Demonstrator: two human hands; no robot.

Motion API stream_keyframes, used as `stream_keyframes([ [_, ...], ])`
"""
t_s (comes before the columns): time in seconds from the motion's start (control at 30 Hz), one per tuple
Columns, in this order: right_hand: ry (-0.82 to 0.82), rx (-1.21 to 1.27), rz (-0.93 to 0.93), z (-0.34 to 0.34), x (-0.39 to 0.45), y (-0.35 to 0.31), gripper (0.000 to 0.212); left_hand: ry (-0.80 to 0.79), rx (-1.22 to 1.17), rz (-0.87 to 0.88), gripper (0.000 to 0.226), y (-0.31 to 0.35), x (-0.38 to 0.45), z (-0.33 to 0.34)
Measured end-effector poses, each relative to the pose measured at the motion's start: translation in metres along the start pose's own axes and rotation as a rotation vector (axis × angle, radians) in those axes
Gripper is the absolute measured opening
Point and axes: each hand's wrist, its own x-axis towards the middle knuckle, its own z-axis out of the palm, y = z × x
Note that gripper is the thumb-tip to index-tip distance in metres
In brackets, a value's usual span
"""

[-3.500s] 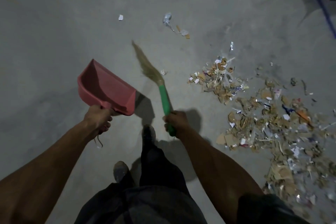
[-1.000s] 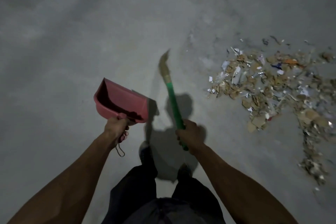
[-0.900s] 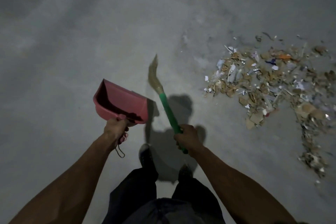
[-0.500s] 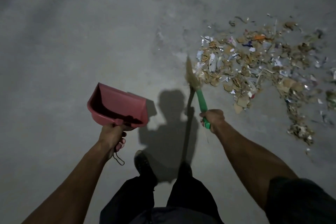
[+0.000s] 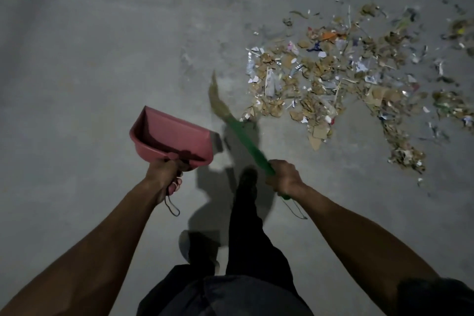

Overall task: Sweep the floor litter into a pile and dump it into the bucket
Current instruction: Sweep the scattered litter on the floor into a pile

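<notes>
We noted the left hand [image 5: 164, 174] fingers clamped on the dustpan [image 5: 174, 136] handle, the right hand [image 5: 283, 177] fingers wrapped round the broom [image 5: 241, 136] — its bristles left of the litter [image 5: 333, 79] — so a hard stroke risked scattering scraps wider.

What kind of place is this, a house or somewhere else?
Probably not a lived-in room: more likely a workshop, storeroom or garage, though I can't be sure. The floor is bare grey concrete, dimly lit, and a big spread of cardboard and paper scraps lies on it.
</notes>
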Motion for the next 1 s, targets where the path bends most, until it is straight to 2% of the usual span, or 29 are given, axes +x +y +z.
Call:
stream_keyframes([
  [0.07, -0.035, 0.032, 0.024, -0.012, 0.019, 0.01, 0.028, 0.005, 0.017, -0.001, 0.006, 0.023, 0.012, 0.02],
  [0.23, -0.062, 0.276, 0.207, -0.068, 0.107, 0.054, 0.033, 0.066, 0.064, 0.045, 0.012, 0.085, 0.047, 0.074],
  [0.4, 0.134, 0.614, 0.296, -0.147, 0.188, 0.092, 0.028, 0.085, 0.112, 0.019, 0.016, 0.14, 0.077, 0.134],
  [0.5, 0.197, 0.726, 0.376, -0.194, 0.224, 0.095, 0.005, 0.06, 0.137, -0.005, 0.019, 0.167, 0.087, 0.165],
  [0.67, 0.337, 0.949, 0.443, -0.233, 0.247, 0.088, 0.006, 0.042, 0.146, 0.034, 0.019, 0.2, 0.096, 0.205],
  [0.7, 0.357, 0.965, 0.427, -0.232, 0.242, 0.086, 0.014, 0.038, 0.154, 0.04, 0.018, 0.205, 0.097, 0.211],
  [0.73, 0.353, 0.982, 0.413, -0.229, 0.231, 0.082, 0.022, 0.034, 0.164, 0.043, 0.016, 0.209, 0.097, 0.217],
  [0.8, 0.298, 1.049, 0.329, -0.216, 0.205, 0.072, 0.024, 0.029, 0.184, 0.044, 0.017, 0.217, 0.095, 0.224],
  [0.93, 0.105, 0.868, 0.205, -0.194, 0.144, 0.055, 0.056, 0.021, 0.215, 0.07, 0.017, 0.228, 0.086, 0.23],
  [1.0, -0.005, 0.79, 0.173, -0.186, 0.118, 0.053, 0.06, 0.015, 0.23, 0.077, 0.017, 0.229, 0.081, 0.229],
])
